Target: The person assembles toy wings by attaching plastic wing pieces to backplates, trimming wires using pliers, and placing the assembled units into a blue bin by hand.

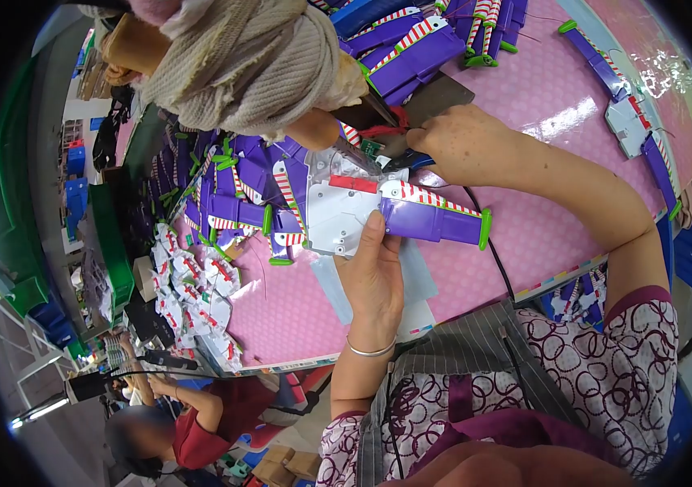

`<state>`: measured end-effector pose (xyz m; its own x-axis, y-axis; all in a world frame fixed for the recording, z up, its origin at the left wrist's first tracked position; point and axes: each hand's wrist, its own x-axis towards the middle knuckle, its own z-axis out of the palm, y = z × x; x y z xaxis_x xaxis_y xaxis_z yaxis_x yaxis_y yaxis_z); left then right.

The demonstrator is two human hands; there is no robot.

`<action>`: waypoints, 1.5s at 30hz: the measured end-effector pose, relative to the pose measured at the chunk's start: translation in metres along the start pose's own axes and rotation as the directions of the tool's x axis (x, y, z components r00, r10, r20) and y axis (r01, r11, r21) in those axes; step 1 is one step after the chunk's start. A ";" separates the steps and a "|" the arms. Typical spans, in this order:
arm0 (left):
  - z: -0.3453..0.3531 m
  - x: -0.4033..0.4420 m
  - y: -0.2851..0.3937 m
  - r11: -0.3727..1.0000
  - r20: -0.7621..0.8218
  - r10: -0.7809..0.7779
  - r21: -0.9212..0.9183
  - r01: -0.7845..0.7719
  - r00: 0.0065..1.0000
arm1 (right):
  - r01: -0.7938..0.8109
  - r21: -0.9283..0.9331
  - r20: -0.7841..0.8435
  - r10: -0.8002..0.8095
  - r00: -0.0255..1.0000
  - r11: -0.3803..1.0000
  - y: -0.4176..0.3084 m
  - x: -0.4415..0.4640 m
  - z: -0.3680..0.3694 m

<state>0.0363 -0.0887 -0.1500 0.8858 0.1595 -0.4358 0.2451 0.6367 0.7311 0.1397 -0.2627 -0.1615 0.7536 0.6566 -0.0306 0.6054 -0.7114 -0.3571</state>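
Observation:
My left hand [374, 272], with a bracelet at the wrist, holds a white plastic body plate [331, 213] from below, its thumb on the plate near a purple wing [431, 221]. The wing has a red-and-white striped strip and a green tip. A red piece [354, 183] lies across the plate's upper part. My right hand [464, 148] is closed round a dark-handled tool [421, 160] beside a small green circuit board [373, 148] at the plate's top edge. The tool's tip is too small to make out.
Purple wings [236, 207] pile up at left, more [419, 53] at the top. White parts [200, 296] lie lower left. A cloth-wrapped fixture [253, 65] hangs over the pink table [281, 316]. A finished-looking winged piece [626, 122] lies right. A co-worker [204, 422] sits lower left.

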 end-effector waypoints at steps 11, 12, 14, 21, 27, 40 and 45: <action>0.006 -0.007 -0.009 0.996 -0.019 0.085 0.015 -0.085 0.996 | -0.014 -0.022 -0.028 0.014 1.000 1.000 -0.001 -0.003 0.003; 0.005 -0.007 -0.009 0.996 -0.019 0.090 0.012 -0.089 0.996 | -0.018 -0.019 -0.023 0.018 1.000 1.000 -0.001 -0.002 0.004; 0.008 -0.010 -0.008 0.996 -0.018 0.087 0.024 -0.086 0.996 | -0.020 -0.018 -0.008 0.019 1.000 1.000 -0.001 -0.004 -0.001; -0.020 -0.039 -0.023 0.994 0.077 -0.094 0.064 0.089 0.993 | 0.183 -0.168 -0.185 -0.213 0.959 0.969 -0.009 -0.027 -0.010; -0.103 -0.064 0.024 0.642 0.425 -0.276 0.749 -0.164 0.862 | 0.237 -0.394 0.310 -0.114 0.944 0.888 -0.052 -0.064 -0.015; -0.057 0.114 0.072 -0.110 0.392 0.356 0.919 -0.379 0.848 | 0.183 0.197 0.085 -0.203 0.976 0.963 -0.039 -0.044 0.019; -0.087 0.024 0.083 0.271 0.356 0.616 0.741 -0.614 0.702 | 0.176 0.292 0.220 -0.245 0.944 0.940 -0.049 -0.046 0.031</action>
<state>0.0438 0.0338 -0.1454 0.9135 0.2357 0.3315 -0.1852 -0.4846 0.8549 0.0670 -0.2504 -0.1712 0.5064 0.8497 -0.1471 0.6268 -0.4798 -0.6140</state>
